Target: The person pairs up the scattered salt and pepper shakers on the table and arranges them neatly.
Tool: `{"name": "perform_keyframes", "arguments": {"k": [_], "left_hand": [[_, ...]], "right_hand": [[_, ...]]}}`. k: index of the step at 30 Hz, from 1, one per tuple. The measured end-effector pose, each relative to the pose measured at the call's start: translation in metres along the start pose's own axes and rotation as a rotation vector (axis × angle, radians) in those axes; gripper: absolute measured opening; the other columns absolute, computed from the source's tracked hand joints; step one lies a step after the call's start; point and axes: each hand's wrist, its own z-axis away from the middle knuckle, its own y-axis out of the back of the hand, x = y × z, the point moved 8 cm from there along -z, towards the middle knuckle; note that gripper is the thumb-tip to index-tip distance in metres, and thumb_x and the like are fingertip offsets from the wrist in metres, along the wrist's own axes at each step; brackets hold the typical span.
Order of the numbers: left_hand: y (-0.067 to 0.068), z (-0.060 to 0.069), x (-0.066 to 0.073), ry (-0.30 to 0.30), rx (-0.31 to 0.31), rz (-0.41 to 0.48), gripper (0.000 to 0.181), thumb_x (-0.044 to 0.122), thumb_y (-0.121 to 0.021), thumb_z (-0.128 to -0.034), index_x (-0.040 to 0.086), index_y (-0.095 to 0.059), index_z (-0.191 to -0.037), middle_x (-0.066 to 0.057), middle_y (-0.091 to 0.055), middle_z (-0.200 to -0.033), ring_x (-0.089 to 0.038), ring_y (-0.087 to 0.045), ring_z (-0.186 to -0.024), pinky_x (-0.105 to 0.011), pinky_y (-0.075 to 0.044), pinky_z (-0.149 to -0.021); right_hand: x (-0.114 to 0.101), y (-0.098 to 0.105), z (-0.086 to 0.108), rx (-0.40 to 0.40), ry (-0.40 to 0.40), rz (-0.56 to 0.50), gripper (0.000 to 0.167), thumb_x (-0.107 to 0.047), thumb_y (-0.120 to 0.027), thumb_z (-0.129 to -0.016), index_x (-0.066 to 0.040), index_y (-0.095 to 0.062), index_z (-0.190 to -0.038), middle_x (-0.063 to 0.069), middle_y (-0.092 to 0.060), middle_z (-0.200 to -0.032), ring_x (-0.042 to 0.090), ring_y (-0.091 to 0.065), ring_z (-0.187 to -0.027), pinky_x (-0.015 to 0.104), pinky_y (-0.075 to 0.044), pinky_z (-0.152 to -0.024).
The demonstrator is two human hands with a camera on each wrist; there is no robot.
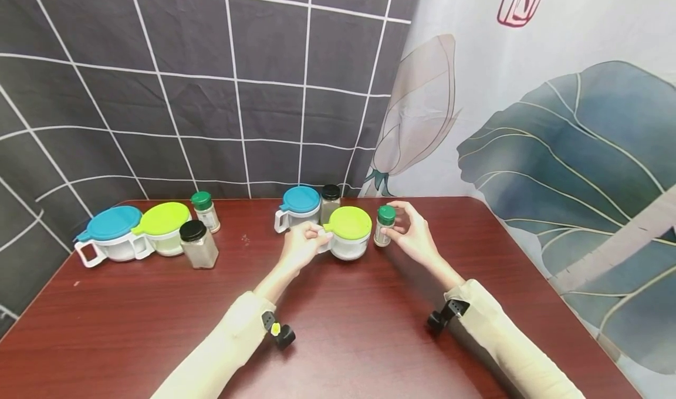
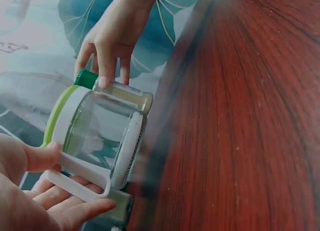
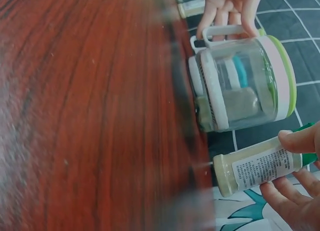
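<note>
A clear jar with a lime-green lid (image 1: 350,223) stands on the table; in the left wrist view its white handle (image 2: 82,178) lies between the thumb and fingers of my left hand (image 1: 302,247), which pinches it. Just right of the jar, my right hand (image 1: 417,237) holds a small green-capped shaker (image 1: 386,216) between thumb and fingers. The shaker's printed label (image 3: 262,168) and pale contents show in the right wrist view. Behind the green-lidded jar are a blue-lidded jar (image 1: 301,200) and a black-capped shaker (image 1: 330,193).
At the table's left stand another blue-lidded jar (image 1: 113,223), a green-lidded jar (image 1: 162,218), a green-capped shaker (image 1: 202,200) and a black-capped shaker (image 1: 199,246). A dark gridded cloth (image 1: 269,111) and a leaf-patterned cloth (image 1: 560,129) hang behind the red-brown table (image 1: 338,340).
</note>
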Motion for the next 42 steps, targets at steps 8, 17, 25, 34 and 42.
{"name": "perform_keyframes", "arguments": {"k": [8,17,25,34,42], "left_hand": [[-0.009,-0.005,0.001,-0.003,0.016,0.011,0.017,0.012,-0.074,-0.0811,-0.002,-0.067,-0.089,-0.018,-0.072,-0.088,-0.02,-0.067,-0.08,-0.017,-0.048,-0.065],[-0.022,-0.012,0.007,0.0,0.001,0.013,0.018,0.012,-0.074,-0.0814,-0.003,-0.066,-0.088,-0.017,-0.071,-0.086,-0.015,-0.062,-0.074,-0.017,-0.044,-0.061],[-0.029,-0.02,0.005,0.012,0.03,0.007,0.02,0.013,-0.074,-0.0815,-0.002,-0.067,-0.092,-0.019,-0.072,-0.089,-0.018,-0.065,-0.076,-0.017,-0.046,-0.061],[-0.039,-0.025,0.013,-0.007,0.054,0.001,0.018,0.013,-0.075,-0.0806,-0.002,-0.068,-0.089,-0.018,-0.073,-0.087,-0.024,-0.069,-0.08,-0.017,-0.046,-0.062],[-0.054,-0.03,0.016,0.004,0.059,0.016,0.02,0.014,-0.075,-0.0803,-0.001,-0.068,-0.091,-0.017,-0.073,-0.087,-0.023,-0.069,-0.079,-0.014,-0.045,-0.06]], "right_hand": [[-0.013,0.006,-0.002,0.002,-0.013,0.008,0.053,0.012,-0.07,-0.077,0.007,-0.05,-0.126,0.028,-0.063,-0.107,0.038,-0.063,-0.098,0.049,-0.055,-0.085],[-0.029,0.015,-0.001,0.013,-0.019,0.044,0.05,0.014,-0.067,-0.078,0.011,-0.049,-0.125,0.031,-0.063,-0.108,0.039,-0.062,-0.099,0.049,-0.054,-0.086],[-0.02,0.018,-0.003,0.028,-0.014,0.031,0.051,0.015,-0.068,-0.077,0.012,-0.049,-0.125,0.031,-0.063,-0.108,0.04,-0.062,-0.099,0.048,-0.054,-0.085],[-0.014,0.026,-0.006,0.039,-0.043,0.033,0.051,0.013,-0.068,-0.078,0.012,-0.048,-0.125,0.032,-0.062,-0.109,0.041,-0.061,-0.101,0.05,-0.053,-0.088],[0.014,0.034,-0.013,0.059,-0.052,0.058,0.053,0.009,-0.07,-0.08,0.007,-0.049,-0.128,0.029,-0.062,-0.11,0.033,-0.062,-0.099,0.048,-0.053,-0.088]]}}
